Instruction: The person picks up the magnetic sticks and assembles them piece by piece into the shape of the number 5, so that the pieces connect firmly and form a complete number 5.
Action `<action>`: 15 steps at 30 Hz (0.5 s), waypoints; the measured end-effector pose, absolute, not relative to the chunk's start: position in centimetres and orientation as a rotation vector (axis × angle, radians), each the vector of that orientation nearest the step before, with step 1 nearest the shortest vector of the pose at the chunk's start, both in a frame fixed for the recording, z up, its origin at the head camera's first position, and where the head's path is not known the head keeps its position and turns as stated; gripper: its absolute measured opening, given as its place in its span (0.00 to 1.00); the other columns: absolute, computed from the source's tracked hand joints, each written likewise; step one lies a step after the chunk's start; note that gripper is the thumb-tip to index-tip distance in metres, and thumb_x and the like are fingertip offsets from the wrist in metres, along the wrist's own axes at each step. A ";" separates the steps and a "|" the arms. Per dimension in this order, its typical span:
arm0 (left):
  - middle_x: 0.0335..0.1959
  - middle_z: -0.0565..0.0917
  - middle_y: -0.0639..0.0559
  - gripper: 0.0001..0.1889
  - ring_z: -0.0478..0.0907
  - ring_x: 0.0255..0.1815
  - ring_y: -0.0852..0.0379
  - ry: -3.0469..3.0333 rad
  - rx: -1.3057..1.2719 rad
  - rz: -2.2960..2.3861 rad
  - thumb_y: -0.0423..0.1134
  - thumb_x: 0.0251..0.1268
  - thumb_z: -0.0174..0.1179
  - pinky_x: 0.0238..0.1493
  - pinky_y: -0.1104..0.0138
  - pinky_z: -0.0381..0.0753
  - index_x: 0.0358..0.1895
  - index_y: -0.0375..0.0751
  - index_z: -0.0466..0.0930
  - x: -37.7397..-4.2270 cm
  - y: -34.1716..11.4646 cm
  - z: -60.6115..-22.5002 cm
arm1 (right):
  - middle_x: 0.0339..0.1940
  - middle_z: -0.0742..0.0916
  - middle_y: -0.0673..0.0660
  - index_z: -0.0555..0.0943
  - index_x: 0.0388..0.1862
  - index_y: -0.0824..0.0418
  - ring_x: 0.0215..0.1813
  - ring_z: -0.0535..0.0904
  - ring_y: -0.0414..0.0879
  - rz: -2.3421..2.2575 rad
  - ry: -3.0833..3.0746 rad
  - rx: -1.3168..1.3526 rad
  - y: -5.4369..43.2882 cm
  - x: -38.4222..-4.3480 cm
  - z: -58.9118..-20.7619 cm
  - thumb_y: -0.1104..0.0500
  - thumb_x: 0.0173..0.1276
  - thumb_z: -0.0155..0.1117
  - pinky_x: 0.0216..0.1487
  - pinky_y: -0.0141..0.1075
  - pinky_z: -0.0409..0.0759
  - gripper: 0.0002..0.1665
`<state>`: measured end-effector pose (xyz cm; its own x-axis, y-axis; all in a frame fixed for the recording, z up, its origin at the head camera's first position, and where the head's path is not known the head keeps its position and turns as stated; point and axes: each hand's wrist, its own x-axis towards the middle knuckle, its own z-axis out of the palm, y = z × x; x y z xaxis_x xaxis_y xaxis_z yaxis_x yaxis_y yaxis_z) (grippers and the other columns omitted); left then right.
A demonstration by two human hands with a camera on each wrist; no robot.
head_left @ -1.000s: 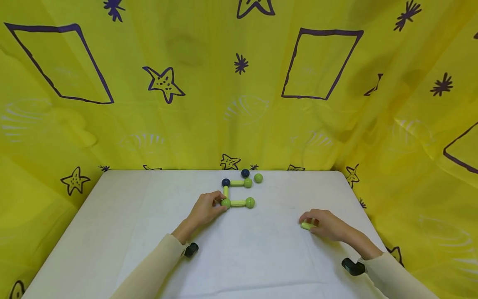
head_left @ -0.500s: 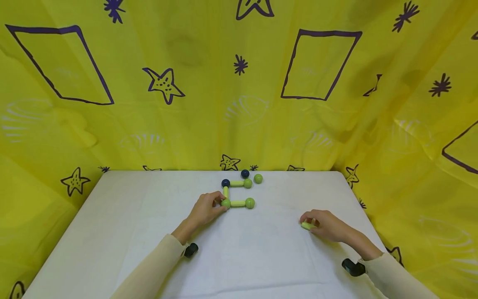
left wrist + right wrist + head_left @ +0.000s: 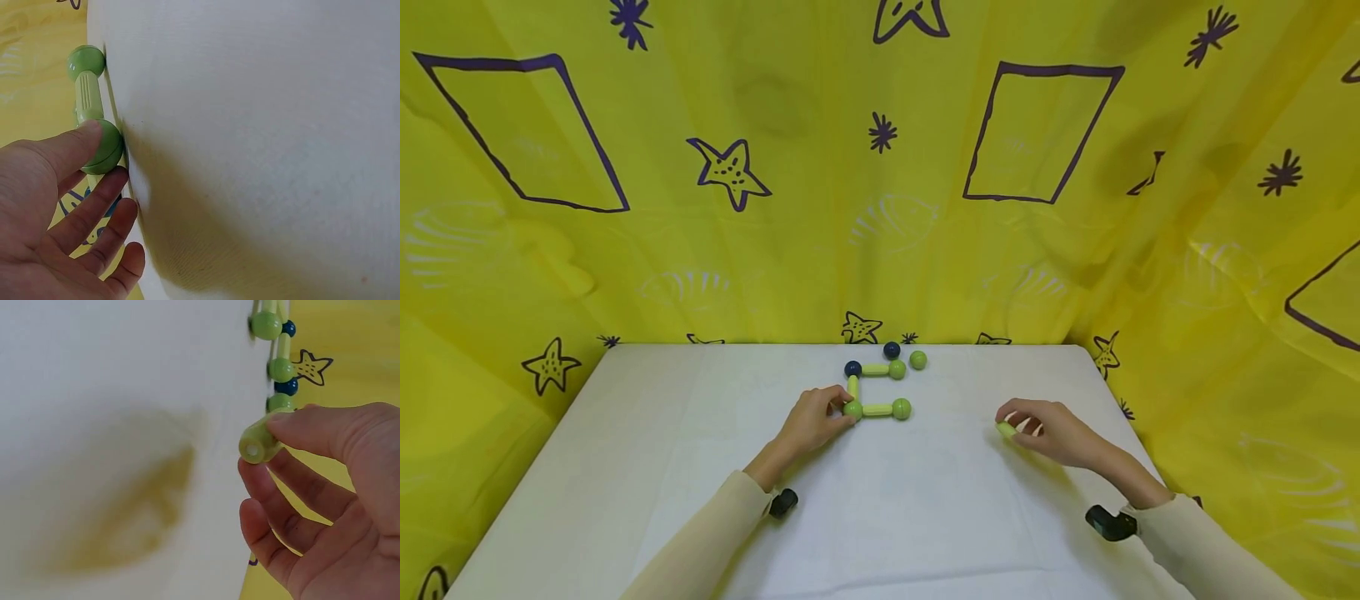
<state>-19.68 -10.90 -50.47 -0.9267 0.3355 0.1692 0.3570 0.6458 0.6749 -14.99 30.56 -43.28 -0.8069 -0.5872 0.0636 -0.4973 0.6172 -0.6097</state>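
Note:
My left hand (image 3: 813, 423) pinches the green ball (image 3: 105, 147) at the near left corner of a C-shaped frame. Light-green rods join its balls: one rod (image 3: 877, 410) runs right to another green ball (image 3: 902, 408), and one runs back to a dark blue ball (image 3: 853, 368). From the blue ball, a further rod (image 3: 876, 369) leads to a green ball (image 3: 897, 369). Over the right part of the table, my right hand (image 3: 1056, 432) holds a short light-green rod (image 3: 255, 444) between thumb and fingers; its pale round end shows in the right wrist view.
A loose dark blue ball (image 3: 891, 350) and a loose green ball (image 3: 918, 360) lie near the far edge of the white table (image 3: 880, 517). A yellow curtain (image 3: 820, 250) with dark drawings stands behind and on both sides.
My right hand has lifted the light-green rod and moved slightly away from me and to the left. My left hand stays at the corner ball.

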 end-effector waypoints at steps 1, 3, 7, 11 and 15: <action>0.35 0.87 0.55 0.12 0.75 0.35 0.55 -2.823 -0.597 -1.162 0.36 0.59 0.75 0.41 0.62 0.73 0.45 0.41 0.86 -19.7 -10.9 -50.5 | 0.46 0.89 0.56 0.82 0.51 0.58 0.40 0.84 0.45 -0.973 2.698 -0.923 30.4 -15.0 -43.3 0.72 0.67 0.68 0.39 0.37 0.83 0.17; 0.35 0.87 0.55 0.12 0.74 0.35 0.55 -2.824 -0.602 -1.150 0.36 0.60 0.75 0.40 0.63 0.72 0.46 0.41 0.86 -19.7 -10.9 -50.4 | 0.47 0.88 0.56 0.83 0.50 0.59 0.41 0.84 0.46 -1.014 2.703 -0.948 30.1 -15.1 -43.4 0.72 0.67 0.68 0.40 0.37 0.84 0.16; 0.35 0.87 0.55 0.12 0.73 0.34 0.57 -2.824 -0.615 -1.117 0.36 0.60 0.75 0.40 0.63 0.72 0.45 0.41 0.86 -19.8 -10.9 -50.4 | 0.48 0.88 0.58 0.85 0.50 0.61 0.41 0.85 0.45 -1.066 2.700 -0.964 29.3 -15.4 -43.8 0.73 0.66 0.68 0.41 0.38 0.84 0.15; 0.35 0.88 0.54 0.12 0.73 0.34 0.57 -2.821 -0.626 -1.105 0.37 0.60 0.75 0.40 0.64 0.72 0.45 0.41 0.86 -19.8 -10.9 -50.3 | 0.49 0.88 0.59 0.85 0.50 0.62 0.39 0.85 0.44 -1.083 2.699 -0.934 28.6 -15.6 -44.2 0.74 0.65 0.68 0.39 0.37 0.84 0.16; 0.36 0.88 0.54 0.12 0.74 0.34 0.57 -2.818 -0.632 -1.097 0.36 0.59 0.75 0.41 0.64 0.72 0.45 0.40 0.86 -19.7 -10.9 -50.3 | 0.49 0.88 0.60 0.84 0.50 0.64 0.38 0.85 0.44 -1.112 2.699 -0.928 28.0 -15.6 -44.4 0.73 0.65 0.69 0.38 0.36 0.84 0.15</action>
